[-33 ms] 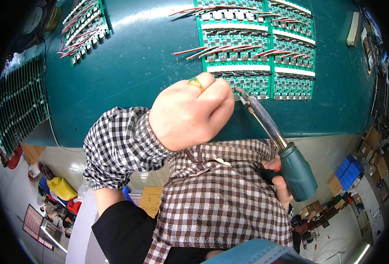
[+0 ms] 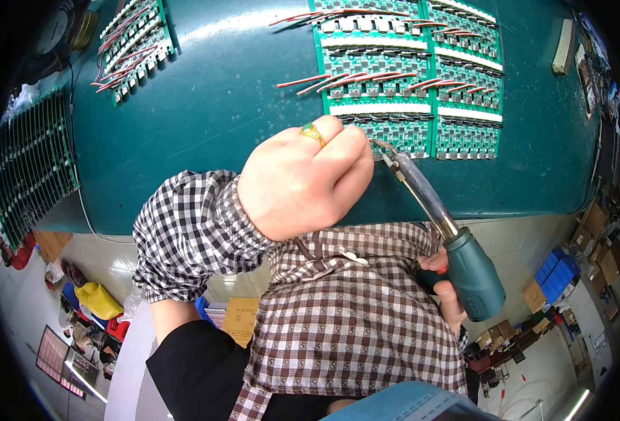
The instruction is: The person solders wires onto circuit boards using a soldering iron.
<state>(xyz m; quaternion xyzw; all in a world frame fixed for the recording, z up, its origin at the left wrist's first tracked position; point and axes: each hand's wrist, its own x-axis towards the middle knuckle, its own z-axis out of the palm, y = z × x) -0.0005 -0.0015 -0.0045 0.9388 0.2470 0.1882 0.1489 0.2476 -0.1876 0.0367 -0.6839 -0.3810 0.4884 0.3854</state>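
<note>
My left hand, a ring on one finger, is closed, its fingers curled down over the near left corner of a green circuit board panel. Whatever is pinched there is hidden beneath the hand. Only some fingers of my right hand show, wrapped round the green handle of a soldering iron. The iron's bent metal tip reaches up and left to the panel's near edge, close beside my left fingertips. I cannot tell whether it touches. Red and white wires lie across the panel in rows.
A second panel adjoins on the right. On the green table, a wired board lies at the far left. Several boards stand in a row near the left edge, beside a thin cable. A pale block sits far right.
</note>
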